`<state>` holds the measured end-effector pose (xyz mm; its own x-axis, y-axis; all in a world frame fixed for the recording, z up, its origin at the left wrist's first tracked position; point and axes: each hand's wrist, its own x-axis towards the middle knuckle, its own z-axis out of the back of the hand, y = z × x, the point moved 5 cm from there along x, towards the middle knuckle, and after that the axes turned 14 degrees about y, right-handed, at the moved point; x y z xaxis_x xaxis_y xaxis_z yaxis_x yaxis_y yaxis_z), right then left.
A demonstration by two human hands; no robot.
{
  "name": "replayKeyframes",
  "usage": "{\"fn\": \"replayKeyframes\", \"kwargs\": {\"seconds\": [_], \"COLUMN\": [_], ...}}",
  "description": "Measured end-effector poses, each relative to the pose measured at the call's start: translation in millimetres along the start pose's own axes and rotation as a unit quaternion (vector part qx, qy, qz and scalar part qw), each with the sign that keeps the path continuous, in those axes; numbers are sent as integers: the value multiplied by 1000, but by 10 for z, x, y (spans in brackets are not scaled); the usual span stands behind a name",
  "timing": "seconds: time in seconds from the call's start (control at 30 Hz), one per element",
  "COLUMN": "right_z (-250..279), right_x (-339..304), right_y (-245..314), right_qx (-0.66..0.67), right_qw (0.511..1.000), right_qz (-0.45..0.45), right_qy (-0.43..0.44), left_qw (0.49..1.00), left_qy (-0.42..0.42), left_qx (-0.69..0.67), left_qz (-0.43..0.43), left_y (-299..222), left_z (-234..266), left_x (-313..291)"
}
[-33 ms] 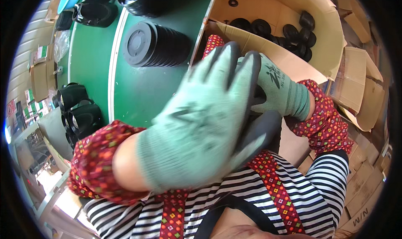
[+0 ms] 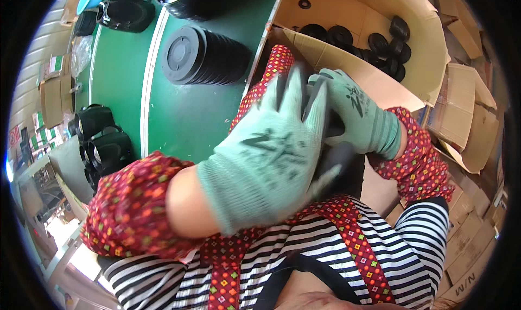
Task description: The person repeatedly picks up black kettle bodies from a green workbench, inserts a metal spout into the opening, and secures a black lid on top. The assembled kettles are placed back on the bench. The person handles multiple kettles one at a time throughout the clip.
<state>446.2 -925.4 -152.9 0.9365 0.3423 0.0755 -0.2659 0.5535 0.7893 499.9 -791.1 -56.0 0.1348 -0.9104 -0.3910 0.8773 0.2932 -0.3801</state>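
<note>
Fingers [image 2: 293, 95] of the left hand [image 2: 271, 152] and right hand [image 2: 355, 109], in pale-green knitted gloves [image 2: 252, 174] with dark undersides, bent close together; I could not tell whether they grasped anything. Round black plastic pieces [image 2: 209, 56] stood stacked on the green bench [image 2: 184, 117], ahead-left, probably to save space. Dark print marked both gloves and a brown cardboard carton [image 2: 465, 269].

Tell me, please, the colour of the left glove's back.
The left glove's back is pale green with dark markings, clearest in the head view.
</note>
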Motion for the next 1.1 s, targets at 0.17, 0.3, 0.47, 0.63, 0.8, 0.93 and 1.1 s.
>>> {"fn": "replayKeyframes", "kwargs": {"seconds": [0.17,0.3,0.47,0.63,0.8,0.93,1.1], "right_z": [-127,-114,43,123,233,409,358], "right_x": [-1,-49,-162,-102,-233,-164,148], "right_y": [73,176,437,540,458,296,183], "right_qx": [-89,-126,-170,-210,-131,-188,-158], "right_qw": [993,979,955,939,978,981,972], "right_qz": [-71,-158,-230,-256,-158,13,127], "right_qy": [-30,-24,73,93,42,39,119], "left_qw": [974,976,973,964,970,984,980], "left_qy": [141,87,7,-30,-142,-124,-136], "left_qx": [-160,-197,-201,-188,-95,21,-92], "left_qz": [74,-30,-116,-187,-173,-126,-113], "left_y": [368,674,948,1104,804,453,620], "left_z": [-178,-290,-514,-653,-338,-104,-139], "left_x": [164,241,418,604,360,-29,-142]}}
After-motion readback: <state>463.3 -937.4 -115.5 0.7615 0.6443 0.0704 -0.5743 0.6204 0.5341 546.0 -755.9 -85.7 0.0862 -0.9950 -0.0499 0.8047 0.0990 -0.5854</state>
